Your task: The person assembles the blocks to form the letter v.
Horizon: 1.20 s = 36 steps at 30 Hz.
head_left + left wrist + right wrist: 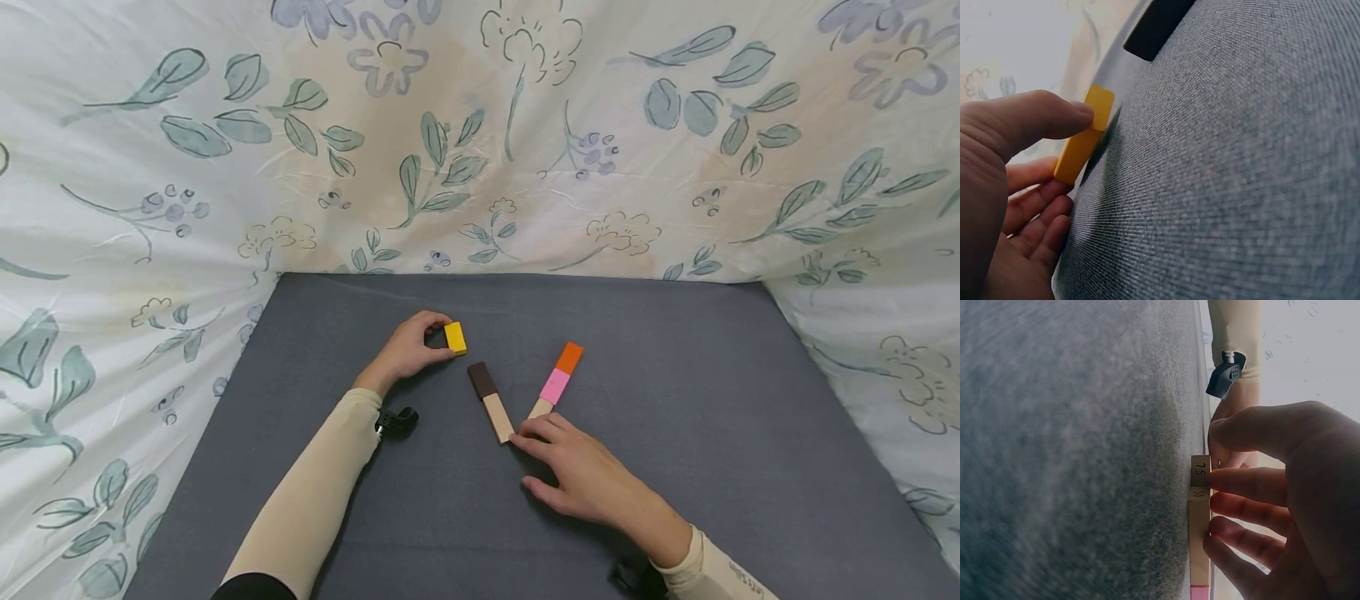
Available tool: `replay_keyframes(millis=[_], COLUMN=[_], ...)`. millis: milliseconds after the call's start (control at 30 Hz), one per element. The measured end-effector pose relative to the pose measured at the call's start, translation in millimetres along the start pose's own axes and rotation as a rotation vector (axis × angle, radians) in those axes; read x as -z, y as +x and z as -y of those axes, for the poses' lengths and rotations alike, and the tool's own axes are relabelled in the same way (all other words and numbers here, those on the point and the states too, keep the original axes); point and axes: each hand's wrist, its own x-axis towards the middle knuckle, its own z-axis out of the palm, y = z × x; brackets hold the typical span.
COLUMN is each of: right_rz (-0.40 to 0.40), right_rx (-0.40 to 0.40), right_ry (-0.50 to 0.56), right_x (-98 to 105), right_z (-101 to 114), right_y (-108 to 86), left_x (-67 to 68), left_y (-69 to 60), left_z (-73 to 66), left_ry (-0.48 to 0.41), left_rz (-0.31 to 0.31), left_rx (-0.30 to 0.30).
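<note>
Between the thumb and fingers of my left hand (408, 348) is a small yellow block (455, 338), pinched by its ends; the left wrist view shows the yellow block (1088, 134) tilted close to the cloth. To its right lie a dark brown block (482, 379) and a pale wooden block (498, 418), end to end. My right hand (581, 471) has its fingers extended, fingertips touching wooden blocks (1199, 531) whose ends read 75 and 50. Beyond it, a pink block (555, 387) and an orange block (569, 358) continue a slanted row, partly hidden by that hand.
Dark grey cloth (675, 375) covers the work surface. A pale floral sheet (480, 167) hangs behind it and along both sides. Black wrist devices, such as the left one (397, 422), sit beside the beige sleeves.
</note>
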Motion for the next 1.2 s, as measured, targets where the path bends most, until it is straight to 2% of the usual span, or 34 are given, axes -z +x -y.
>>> replay_keyframes(millis=[300,867,1200], right_rz=[-0.01,0.013,0.018], right_rx=[0.01,0.012,0.005], right_ry=[-0.004,-0.004,-0.006], right_x=[1.1,4.3,3.8], right_z=[-1.4,-4.0,-4.3], right_y=[-0.3,1.8,1.2], left_x=[-3.3,-3.8,-3.9], left_y=[-1.4,-4.1,-4.1], left_z=[-1.9,-4.5,-7.8], left_ry=[-0.016,-0.03,-0.034], left_rz=[-0.022,-0.049,-0.042], left_rx=[0.026,0.031,0.027])
